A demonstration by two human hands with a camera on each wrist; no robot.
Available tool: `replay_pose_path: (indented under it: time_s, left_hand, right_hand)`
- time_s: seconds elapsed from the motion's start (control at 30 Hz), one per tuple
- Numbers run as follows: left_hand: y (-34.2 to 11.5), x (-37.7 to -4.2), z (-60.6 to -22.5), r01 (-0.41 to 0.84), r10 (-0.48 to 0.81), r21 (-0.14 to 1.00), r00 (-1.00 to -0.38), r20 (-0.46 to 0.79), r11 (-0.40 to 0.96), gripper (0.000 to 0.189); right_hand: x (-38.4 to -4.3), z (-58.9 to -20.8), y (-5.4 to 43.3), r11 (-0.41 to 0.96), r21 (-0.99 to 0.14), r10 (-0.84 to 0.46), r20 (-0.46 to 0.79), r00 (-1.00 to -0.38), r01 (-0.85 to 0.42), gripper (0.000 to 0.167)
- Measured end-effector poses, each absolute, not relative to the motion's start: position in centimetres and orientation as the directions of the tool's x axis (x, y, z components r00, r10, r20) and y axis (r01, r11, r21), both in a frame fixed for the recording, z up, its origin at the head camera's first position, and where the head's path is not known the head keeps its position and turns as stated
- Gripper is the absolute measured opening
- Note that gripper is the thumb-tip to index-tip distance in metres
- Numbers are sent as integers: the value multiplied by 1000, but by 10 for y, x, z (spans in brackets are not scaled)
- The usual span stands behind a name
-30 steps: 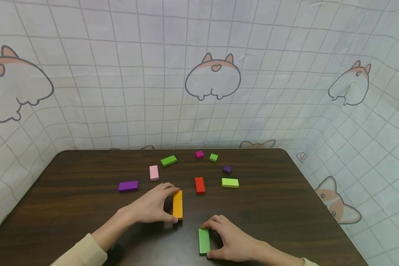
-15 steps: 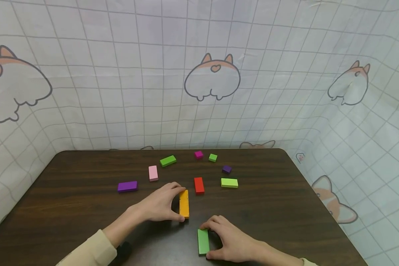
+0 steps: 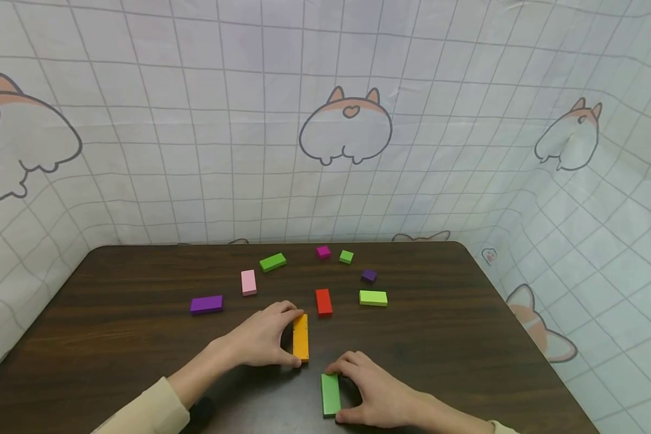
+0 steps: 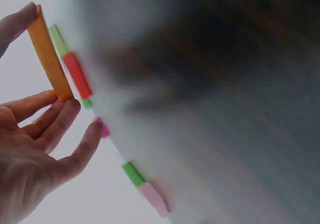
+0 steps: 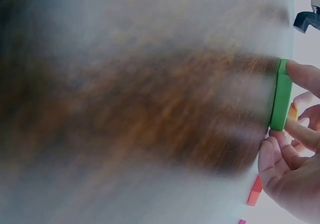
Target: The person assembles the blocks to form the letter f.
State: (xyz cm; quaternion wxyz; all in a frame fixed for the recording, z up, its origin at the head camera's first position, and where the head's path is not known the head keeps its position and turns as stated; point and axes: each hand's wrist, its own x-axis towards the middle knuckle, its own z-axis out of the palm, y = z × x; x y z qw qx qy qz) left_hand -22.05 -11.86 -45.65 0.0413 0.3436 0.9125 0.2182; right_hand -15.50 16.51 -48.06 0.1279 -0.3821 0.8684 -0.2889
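Observation:
In the head view my left hand (image 3: 263, 337) pinches a long orange block (image 3: 301, 339) by its two ends, thumb at the near end and fingers at the far end. The left wrist view has that orange block (image 4: 49, 56) raised off the tabletop. Closer to me and to the right, my right hand (image 3: 373, 395) holds a green block (image 3: 331, 396) the same way, end to end. Seen from the right wrist, the green block (image 5: 282, 96) lies against the table surface. A red block (image 3: 323, 302) lies just beyond the orange one.
Farther back on the dark wooden table (image 3: 114, 337) lie a purple block (image 3: 207, 305), a pink block (image 3: 248, 283), a green block (image 3: 273, 262), a lime block (image 3: 373, 298) and small magenta (image 3: 323, 252), green (image 3: 346, 257) and dark purple (image 3: 369, 275) blocks. A patterned cloth (image 3: 239, 150) hangs behind.
My left hand has carried the orange block to the right, then slightly back toward me. The right hand keeps its hold on the green block in nearly the same spot.

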Motion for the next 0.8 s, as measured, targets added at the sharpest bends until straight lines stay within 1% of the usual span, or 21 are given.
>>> replay_pose_path:
  time_s: [0.17,0.4,0.8]
  left_hand:
    - [-116,-213,-453,630,655,382,-751,80,676,88]
    - [-120,-211,-455,612,646,413,-760,70,675,88]
    - [-125,-209,-463,586,630,427,-775,45,689,87]
  right_hand:
    - [-155,-480,165,548,-598,-733,-6,-680,-585,53]
    - [-156,-481,165,548,-598,-736,-13,-677,-584,53]
    - [-155,-480,164,542,-597,-740,-5,-673,-592,53]
